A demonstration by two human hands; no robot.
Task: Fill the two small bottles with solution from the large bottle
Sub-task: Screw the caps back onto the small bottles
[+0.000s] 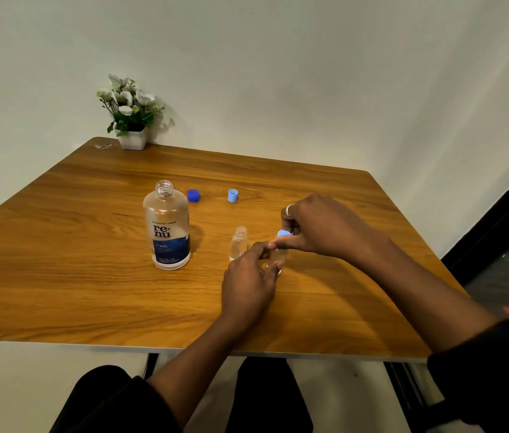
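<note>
The large clear bottle (pixel 168 228) with a blue label stands uncapped on the wooden table (pixel 90 276). Its dark blue cap (pixel 193 195) lies behind it. One small clear bottle (pixel 239 242) stands open near the middle, and a light blue cap (pixel 232 195) lies farther back. My left hand (pixel 248 282) grips the second small bottle (pixel 279 257), mostly hidden by fingers. My right hand (pixel 318 228) pinches a light blue cap (pixel 283 233) at that bottle's top.
A white pot of artificial flowers (pixel 129 115) stands at the table's far left corner against the wall. The table's right edge borders a dark floor strip. My legs show below the near edge.
</note>
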